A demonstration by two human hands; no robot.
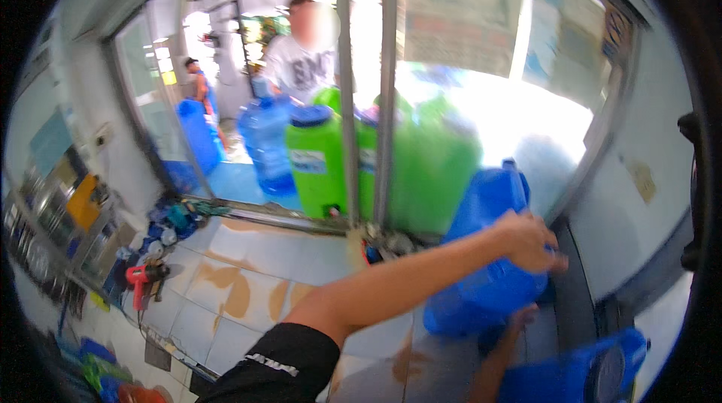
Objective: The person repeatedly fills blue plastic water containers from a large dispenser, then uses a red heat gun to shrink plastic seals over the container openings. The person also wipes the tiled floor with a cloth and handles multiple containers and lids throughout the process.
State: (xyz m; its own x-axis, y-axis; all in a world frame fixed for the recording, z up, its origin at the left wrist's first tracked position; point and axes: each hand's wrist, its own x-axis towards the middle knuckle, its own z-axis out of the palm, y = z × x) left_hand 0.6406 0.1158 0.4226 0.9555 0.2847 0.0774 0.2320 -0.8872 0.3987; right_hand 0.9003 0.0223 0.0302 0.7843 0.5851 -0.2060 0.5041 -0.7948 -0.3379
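A blue plastic water container stands tilted on the tiled counter, close to the window at the right. My left hand reaches across to its upper right side, fingers bent over it; a blurred part of the grip is hidden. Low beside the container's bottom edge is my right hand, partly hidden, and whether it grips the container cannot be told. Near my right forearm, a second blue container with a dark round cap lies at the bottom right.
Behind the glass stand green containers and a clear blue water bottle. A person is behind them, another farther left. A red heat gun and blue caps lie on the counter's left. A metal window frame borders the counter.
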